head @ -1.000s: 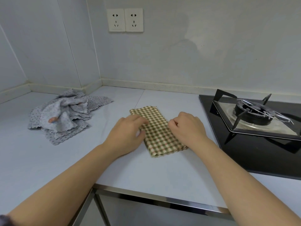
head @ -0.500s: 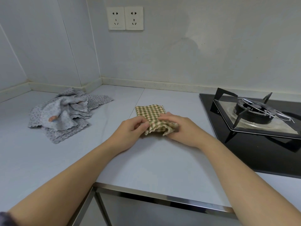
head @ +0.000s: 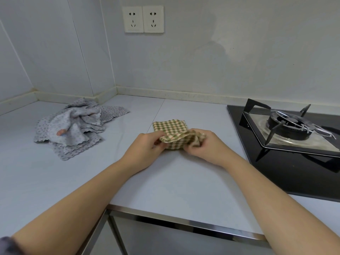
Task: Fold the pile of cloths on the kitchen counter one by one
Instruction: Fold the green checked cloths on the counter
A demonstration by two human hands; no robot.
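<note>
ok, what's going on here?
A person is mid-fold on the green checked cloth on the kitchen counter. The left grip and right grip each pinch its near edge, raised off the surface; the far part lies flat. The grey cloth pile sits crumpled at the left, not yet folded. A gas stove is at the right.

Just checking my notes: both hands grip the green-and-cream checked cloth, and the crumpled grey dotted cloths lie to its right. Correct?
Not quite. The head view shows the crumpled grey dotted cloths lying to the left of the green-and-cream checked cloth; the left hand and right hand do grip it.
</note>
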